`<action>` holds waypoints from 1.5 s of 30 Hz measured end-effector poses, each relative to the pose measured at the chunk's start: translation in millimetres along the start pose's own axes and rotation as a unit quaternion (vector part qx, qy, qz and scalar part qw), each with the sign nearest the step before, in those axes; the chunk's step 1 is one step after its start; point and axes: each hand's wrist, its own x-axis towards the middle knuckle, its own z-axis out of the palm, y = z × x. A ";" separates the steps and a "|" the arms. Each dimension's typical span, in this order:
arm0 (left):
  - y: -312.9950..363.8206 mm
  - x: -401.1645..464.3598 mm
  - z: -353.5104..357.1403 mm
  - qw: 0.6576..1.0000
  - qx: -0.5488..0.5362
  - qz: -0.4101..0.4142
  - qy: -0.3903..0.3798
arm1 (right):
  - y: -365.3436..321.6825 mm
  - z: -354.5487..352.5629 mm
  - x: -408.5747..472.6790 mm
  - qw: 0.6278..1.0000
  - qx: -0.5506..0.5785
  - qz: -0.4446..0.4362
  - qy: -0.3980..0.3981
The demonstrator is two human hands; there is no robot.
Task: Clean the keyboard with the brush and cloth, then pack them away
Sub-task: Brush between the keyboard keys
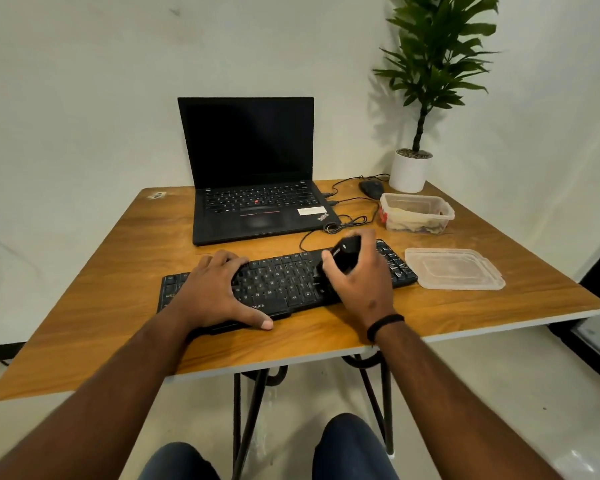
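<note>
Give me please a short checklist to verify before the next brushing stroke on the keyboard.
1. Keyboard held steady by left hand: ok.
2. Brush gripped in right hand: ok.
3. Bristles touching the keys: cannot tell, hand hides them.
4. Container open for packing, lid lying beside it: ok.
5. Cloth ready: cannot tell; something pale lies inside the container.

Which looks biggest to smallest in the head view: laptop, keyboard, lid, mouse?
1. Laptop: open, largest.
2. Keyboard: wide but flat, partly under both hands; it is also nearer the camera, so its margin over the lid is inflated.
3. Lid.
4. Mouse: smallest, though farthest back.
</note>
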 end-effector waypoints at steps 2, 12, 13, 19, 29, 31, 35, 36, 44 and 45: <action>1.0 0.8 -1.0 1.000 0.002 -0.002 -0.001 | 3.4 -1.0 -10.3 1.000 0.004 -0.013 0.021; 42.9 18.0 -1.6 0.993 0.105 0.031 -0.042 | 5.4 -5.4 -10.5 1.000 0.015 -0.005 0.027; 57.3 24.5 -0.4 0.991 0.116 0.045 -0.044 | 5.9 -5.9 -10.0 0.999 0.023 0.003 0.026; 105.5 76.0 12.2 0.992 0.093 0.031 -0.081 | 5.9 -10.1 -10.8 0.999 0.023 0.029 0.036; 100.9 71.2 -8.1 0.983 0.050 0.019 -0.174 | 7.2 -19.7 -11.2 0.956 0.235 0.082 0.154; 101.4 69.3 -11.4 0.982 0.060 0.017 -0.179 | 9.5 -19.9 -10.1 0.948 0.262 0.081 0.163; 104.6 70.2 -13.5 0.981 0.051 0.002 -0.186 | 13.9 -27.8 0.1 0.966 0.219 0.079 0.115; 103.2 71.3 -13.1 0.981 0.045 0.000 -0.186 | 13.4 -31.9 6.1 0.974 0.191 0.080 0.089; 103.4 69.4 -8.6 0.987 0.039 -0.011 -0.156 | -4.8 -52.0 77.5 0.954 -0.010 0.069 -0.292; 105.6 69.4 -9.1 0.987 0.041 -0.017 -0.154 | -6.8 -48.7 82.2 0.951 -0.036 0.057 -0.301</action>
